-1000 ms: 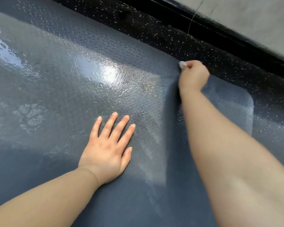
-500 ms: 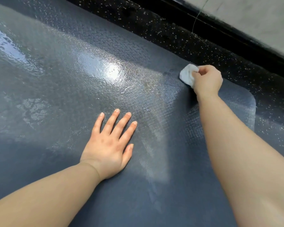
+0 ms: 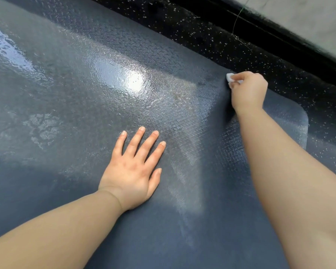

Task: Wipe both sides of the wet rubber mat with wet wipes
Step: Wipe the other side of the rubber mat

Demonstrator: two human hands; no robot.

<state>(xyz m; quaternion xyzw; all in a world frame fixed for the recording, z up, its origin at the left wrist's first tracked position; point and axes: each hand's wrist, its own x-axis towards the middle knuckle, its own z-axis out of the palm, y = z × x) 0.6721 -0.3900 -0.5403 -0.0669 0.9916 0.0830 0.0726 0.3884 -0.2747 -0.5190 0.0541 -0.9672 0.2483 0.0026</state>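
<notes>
Right hand pushed wipe toward speckled floor.

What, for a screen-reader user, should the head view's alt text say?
A right hand grips a white wipe at the far edge of a wet dark mat, while the left hand lies flat on it, fingers spread. Speckled black floor lies beyond.

1 head camera looks down, close above the mat.

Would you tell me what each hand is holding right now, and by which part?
The right hand grips a bunched white wet wipe, one end poking past the fingers. The left hand holds nothing; it rests flat on the mat.
</notes>
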